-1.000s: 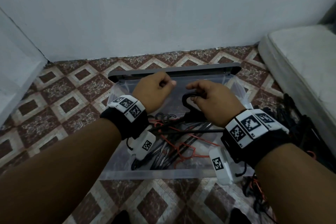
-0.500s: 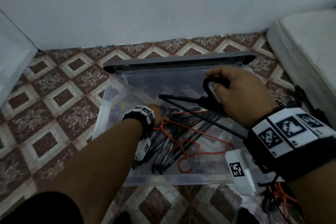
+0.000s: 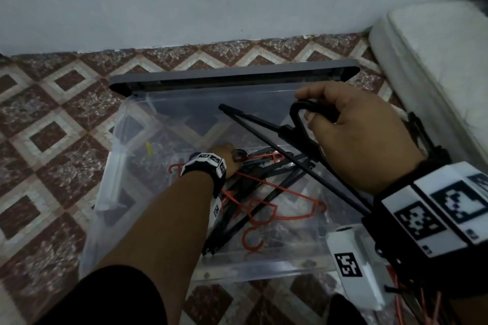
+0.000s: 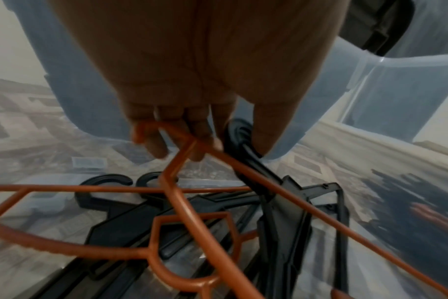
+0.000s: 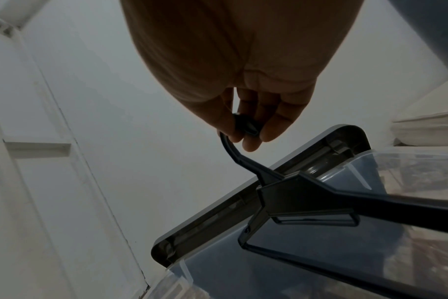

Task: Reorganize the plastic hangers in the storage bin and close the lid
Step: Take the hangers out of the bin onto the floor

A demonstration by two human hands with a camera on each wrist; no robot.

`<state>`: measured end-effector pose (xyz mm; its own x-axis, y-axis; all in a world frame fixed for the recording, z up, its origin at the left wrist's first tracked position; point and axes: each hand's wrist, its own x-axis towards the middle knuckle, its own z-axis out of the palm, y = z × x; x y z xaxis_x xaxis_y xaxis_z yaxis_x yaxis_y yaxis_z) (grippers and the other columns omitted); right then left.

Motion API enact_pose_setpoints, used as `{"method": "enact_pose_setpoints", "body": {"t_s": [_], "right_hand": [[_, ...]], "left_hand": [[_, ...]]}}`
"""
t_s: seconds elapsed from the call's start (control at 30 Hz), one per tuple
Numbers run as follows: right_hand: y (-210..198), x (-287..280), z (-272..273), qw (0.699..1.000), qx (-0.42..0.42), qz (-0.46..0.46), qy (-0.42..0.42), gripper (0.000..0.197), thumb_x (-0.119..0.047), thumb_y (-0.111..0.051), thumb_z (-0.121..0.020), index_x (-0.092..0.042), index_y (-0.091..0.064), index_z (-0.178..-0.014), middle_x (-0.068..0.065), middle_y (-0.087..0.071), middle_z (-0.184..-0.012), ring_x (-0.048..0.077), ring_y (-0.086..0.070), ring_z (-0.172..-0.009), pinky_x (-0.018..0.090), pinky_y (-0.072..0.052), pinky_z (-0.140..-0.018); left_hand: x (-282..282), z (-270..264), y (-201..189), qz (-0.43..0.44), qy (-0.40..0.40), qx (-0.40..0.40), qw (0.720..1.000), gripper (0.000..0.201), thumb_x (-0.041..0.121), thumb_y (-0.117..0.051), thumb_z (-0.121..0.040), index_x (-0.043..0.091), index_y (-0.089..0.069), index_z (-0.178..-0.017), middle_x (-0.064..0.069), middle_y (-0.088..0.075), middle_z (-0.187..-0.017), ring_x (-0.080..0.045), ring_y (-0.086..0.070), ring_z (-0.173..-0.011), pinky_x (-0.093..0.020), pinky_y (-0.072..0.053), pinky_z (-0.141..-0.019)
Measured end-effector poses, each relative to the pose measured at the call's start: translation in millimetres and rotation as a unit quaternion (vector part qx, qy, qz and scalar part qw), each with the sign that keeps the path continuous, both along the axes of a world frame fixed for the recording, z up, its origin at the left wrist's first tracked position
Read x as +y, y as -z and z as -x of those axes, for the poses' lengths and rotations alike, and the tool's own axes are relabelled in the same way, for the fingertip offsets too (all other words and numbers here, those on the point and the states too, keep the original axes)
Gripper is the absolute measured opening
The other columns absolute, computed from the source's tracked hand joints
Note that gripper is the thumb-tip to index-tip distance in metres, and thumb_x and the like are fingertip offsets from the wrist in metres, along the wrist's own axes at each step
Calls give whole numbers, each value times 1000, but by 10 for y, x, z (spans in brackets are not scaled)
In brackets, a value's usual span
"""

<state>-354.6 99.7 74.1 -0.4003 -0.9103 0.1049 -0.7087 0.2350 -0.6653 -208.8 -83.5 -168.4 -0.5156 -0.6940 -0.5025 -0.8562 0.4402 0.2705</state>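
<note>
Left hand (image 4: 192, 85) among hangers — orange hanger (image 4: 182, 202), black hanger hook (image 4: 239, 131) pinched

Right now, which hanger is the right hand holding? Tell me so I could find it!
Find the clear storage bin on the tiled floor. Above its right side, the right hand grips a black hanger by its hook. It alone is lifted; the others lie inside.

One clear storage bin (image 3: 111, 187) with one grey lid (image 3: 232, 75). One black hanger (image 3: 295, 140) is lifted above it. Two orange hangers (image 3: 266, 200) lie inside, tangled with several black hangers (image 3: 237, 224), whose exact number cannot be told. Two hands, the left hand (image 3: 227, 155) and the right hand (image 3: 364, 140). One white mattress (image 3: 435, 55).
</note>
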Motion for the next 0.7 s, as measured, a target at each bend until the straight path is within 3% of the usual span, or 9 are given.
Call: {"method": "enact_pose_setpoints", "body": {"t_s": [0.07,0.13,0.23,0.3,0.37,0.43,0.5,0.6,0.7], "right_hand": [[-15,6,-6,1000,-4,1,6,27,-17,-58,-95,-33,-65,-116,-12,-67,-115,2,-61,-102,-6,-36,-71],[-40,2,-12,1000,3,7,10,27,-18,-58,-94,-32,-65,-116,-12,-67,-115,3,-61,-102,-2,-39,-74],[-74,7,11,1000,15,7,17,27,-19,-57,-94,-31,-65,-117,-8,-68,-116,8,-63,-103,19,-48,-85],[-109,6,36,1000,10,11,23,27,-19,-57,-94,-31,-65,-116,-6,-68,-117,12,-64,-102,25,-50,-87],[-145,6,57,999,4,23,29,27,-18,-56,-93,-30,-66,-115,-5,-69,-115,13,-64,-100,25,-49,-86],[-185,5,78,999,1,34,34,27,-19,-56,-92,-30,-67,-113,-4,-69,-112,15,-64,-100,25,-48,-86],[-222,14,93,998,-5,41,39,27,-19,-56,-91,-30,-67,-113,-3,-69,-111,15,-63,-96,22,-44,-81],[-255,35,79,998,-12,45,42,27,-19,-55,-92,-29,-66,-114,-1,-69,-111,14,-63,-91,20,-42,-77],[-275,57,50,998,-10,47,46,26,-18,-54,-93,-27,-66,-115,1,-69,-112,17,-65,-94,18,-41,-74]], "left_hand": [[39,5,-87,-11,23,17,1000,31,46,-56,-89,21,-60,-107,-11,-65,-114,-31,-61,-97,-35,-50,-86],[103,-15,-204,-19,30,26,999,33,46,-55,-92,17,-63,-108,-9,-65,-108,-29,-61,-96,-33,-50,-84],[268,-47,-456,-22,64,16,998,39,49,-51,-95,15,-66,-107,-9,-64,-100,-27,-61,-91,-29,-48,-79],[391,-90,-708,-14,111,0,994,43,52,-51,-95,13,-66,-104,-10,-63,-100,-27,-59,-90,-28,-45,-78],[508,-167,-976,7,138,3,990,41,52,-53,-93,11,-60,-90,-9,-59,-88,-29,-59,-90,-29,-42,-72],[604,-258,-1254,38,137,18,990,39,51,-55,-93,13,-56,-87,-2,-47,-75,-28,-57,-85,-29,-34,-66],[683,-353,-1523,70,129,23,989,36,48,-55,-94,13,-57,-93,1,-44,-76,-29,-55,-86,-29,-32,-66],[768,-501,-1866,107,110,24,988,29,43,-54,-96,15,-51,-88,-3,-48,-80,-28,-52,-80,-29,-32,-65],[816,-645,-2166,142,83,58,985,25,41,-54,-96,18,-54,-87,-1,-58,-80,-25,-57,-76,-31,-41,-64]]}}
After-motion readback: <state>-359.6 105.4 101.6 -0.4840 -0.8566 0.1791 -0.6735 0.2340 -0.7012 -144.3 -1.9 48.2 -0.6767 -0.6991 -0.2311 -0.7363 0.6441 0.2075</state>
